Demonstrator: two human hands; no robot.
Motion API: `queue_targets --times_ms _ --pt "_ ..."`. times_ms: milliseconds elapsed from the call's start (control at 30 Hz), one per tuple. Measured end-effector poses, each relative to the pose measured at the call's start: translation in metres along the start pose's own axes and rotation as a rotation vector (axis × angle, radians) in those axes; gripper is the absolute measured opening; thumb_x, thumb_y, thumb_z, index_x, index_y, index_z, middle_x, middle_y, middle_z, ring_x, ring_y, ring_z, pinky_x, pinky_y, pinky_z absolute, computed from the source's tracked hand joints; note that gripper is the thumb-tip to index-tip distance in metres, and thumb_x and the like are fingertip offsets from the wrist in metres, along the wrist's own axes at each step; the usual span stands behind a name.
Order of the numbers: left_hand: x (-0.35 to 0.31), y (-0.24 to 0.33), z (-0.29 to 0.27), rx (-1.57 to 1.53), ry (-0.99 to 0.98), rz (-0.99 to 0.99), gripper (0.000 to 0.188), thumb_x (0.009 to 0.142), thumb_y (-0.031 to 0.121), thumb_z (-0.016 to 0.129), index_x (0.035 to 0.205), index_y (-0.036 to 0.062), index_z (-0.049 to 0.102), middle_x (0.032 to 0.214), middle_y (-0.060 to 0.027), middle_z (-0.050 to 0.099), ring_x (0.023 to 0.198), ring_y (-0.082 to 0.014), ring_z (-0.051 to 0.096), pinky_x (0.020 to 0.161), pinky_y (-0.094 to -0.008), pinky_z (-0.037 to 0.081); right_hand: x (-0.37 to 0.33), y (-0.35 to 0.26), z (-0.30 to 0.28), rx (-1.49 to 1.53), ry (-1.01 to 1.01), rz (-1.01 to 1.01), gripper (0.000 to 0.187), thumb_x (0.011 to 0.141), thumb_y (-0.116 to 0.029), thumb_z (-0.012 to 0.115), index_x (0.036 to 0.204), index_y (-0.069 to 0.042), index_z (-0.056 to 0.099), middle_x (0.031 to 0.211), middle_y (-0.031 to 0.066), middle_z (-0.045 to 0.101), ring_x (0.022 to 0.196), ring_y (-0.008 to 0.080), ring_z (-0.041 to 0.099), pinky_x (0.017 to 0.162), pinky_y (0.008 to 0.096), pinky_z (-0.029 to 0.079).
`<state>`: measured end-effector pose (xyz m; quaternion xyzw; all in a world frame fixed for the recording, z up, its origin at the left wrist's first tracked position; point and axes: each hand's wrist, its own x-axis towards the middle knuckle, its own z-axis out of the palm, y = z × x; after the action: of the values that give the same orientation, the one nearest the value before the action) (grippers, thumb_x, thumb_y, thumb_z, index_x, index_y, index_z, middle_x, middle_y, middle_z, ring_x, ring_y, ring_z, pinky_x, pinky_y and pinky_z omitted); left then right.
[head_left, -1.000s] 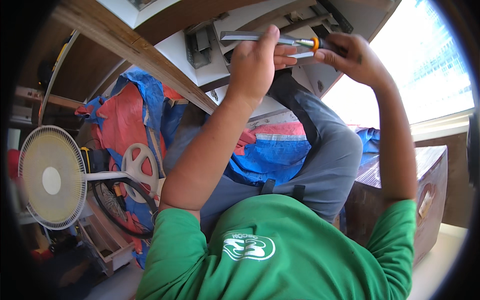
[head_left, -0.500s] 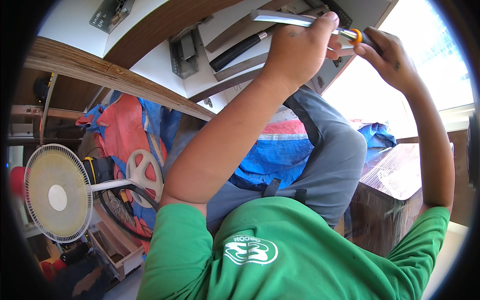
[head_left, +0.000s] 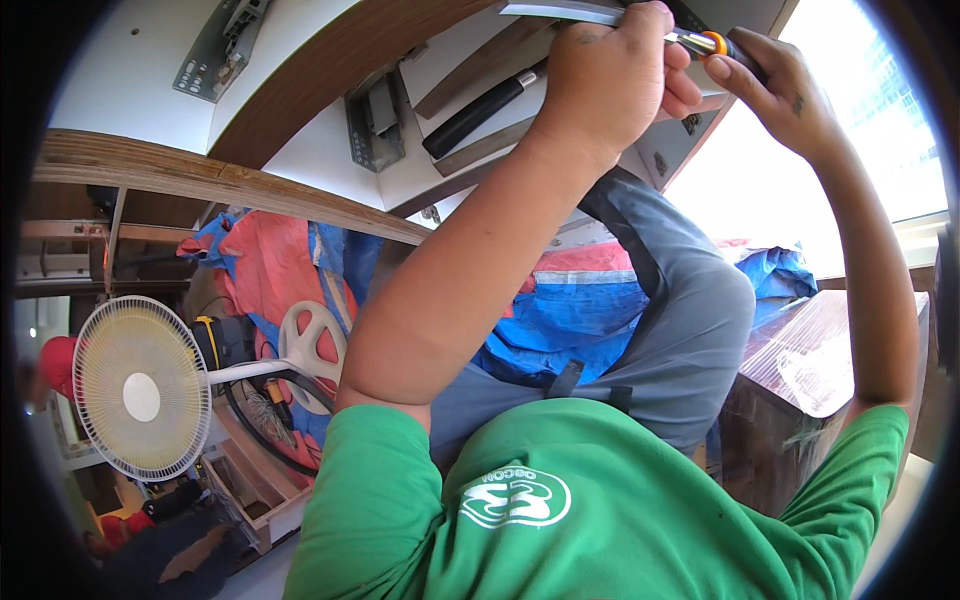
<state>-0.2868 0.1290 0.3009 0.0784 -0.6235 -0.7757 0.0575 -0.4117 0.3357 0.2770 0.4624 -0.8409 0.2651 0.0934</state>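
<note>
Shirt, green [head_left: 620, 500]: 6 o'clock, nearest, white emblem on front. Trousers, grey [head_left: 690, 330]: from centre toward 3 o'clock, one knee bent.

Left hand [head_left: 605, 75]: 1 o'clock; clamped on the blade end of the chisel, fingers curled, thumb uppermost.

Right hand [head_left: 775, 85]: 2 o'clock; clamped on the same tool's dark handle.

Chisel [head_left: 692, 40]: between 1 and 2 o'clock, held by both hands; flat metal blade pointing toward 12, orange collar on handle.

Black-handled tool [head_left: 480, 118]: 12 o'clock, lying inside the cabinet frame [head_left: 200, 168], brown and white, which spans 10 to 1. Metal bracket [head_left: 362, 140]: 11 o'clock, perforated.

Wrapped box [head_left: 810, 360]: between 3 and 4 o'clock, beside the knee. Tarpaulin, blue and red [head_left: 590, 312]: centre, beyond the legs.

Fan, round, pale [head_left: 140, 397]: between 8 and 9 o'clock. Window, bright [head_left: 880, 140]: 2 o'clock, beyond the right forearm.
</note>
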Motion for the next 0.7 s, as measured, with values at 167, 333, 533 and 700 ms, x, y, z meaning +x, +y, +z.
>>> queue_targets --times_ms 167,333,533,700 --pt "-0.003 0.005 0.001 0.078 0.039 -0.019 0.042 0.103 0.034 0.053 0.081 -0.0006 0.064 0.068 -0.008 0.065 0.057 -0.0158 0.065 0.055 -0.0284 0.053 0.002 0.002 0.004 0.074 -0.013 -0.014 0.061 0.101 -0.061 0.056 0.096 -0.001 0.063 0.066 0.005 0.046 0.057 0.0141 0.042 0.052 0.0316 0.033" --pt "-0.009 0.003 0.007 0.078 0.081 -0.047 0.041 0.101 0.032 0.053 0.08 -0.0002 0.064 0.067 -0.0078 0.065 0.054 -0.0161 0.063 0.052 -0.0279 0.051 -0.002 -0.005 0.008 0.063 -0.022 0.03 0.06 0.101 -0.06 0.057 0.095 -0.002 0.065 0.065 0.0053 0.048 0.058 0.0135 0.045 0.054 0.0305 0.034" --pt "-0.008 0.001 0.01 0.024 0.052 0.034 0.04 0.102 0.031 0.053 0.079 0.0005 0.062 0.069 -0.0068 0.064 0.056 -0.0155 0.064 0.051 -0.0275 0.051 0.003 -0.007 0.007 0.076 -0.005 0.007 0.061 0.1 -0.061 0.058 0.099 -0.001 0.067 0.067 0.006 0.051 0.058 0.0142 0.048 0.054 0.0304 0.036" --pt "-0.013 0.006 0.001 0.065 0.088 0.01 0.041 0.103 0.033 0.052 0.081 -0.0004 0.062 0.069 -0.0074 0.064 0.057 -0.0162 0.065 0.053 -0.0276 0.053 0.001 -0.007 0.007 0.059 -0.019 0.016 0.06 0.1 -0.06 0.057 0.099 -0.001 0.067 0.067 0.0054 0.051 0.059 0.0136 0.047 0.054 0.0308 0.035"
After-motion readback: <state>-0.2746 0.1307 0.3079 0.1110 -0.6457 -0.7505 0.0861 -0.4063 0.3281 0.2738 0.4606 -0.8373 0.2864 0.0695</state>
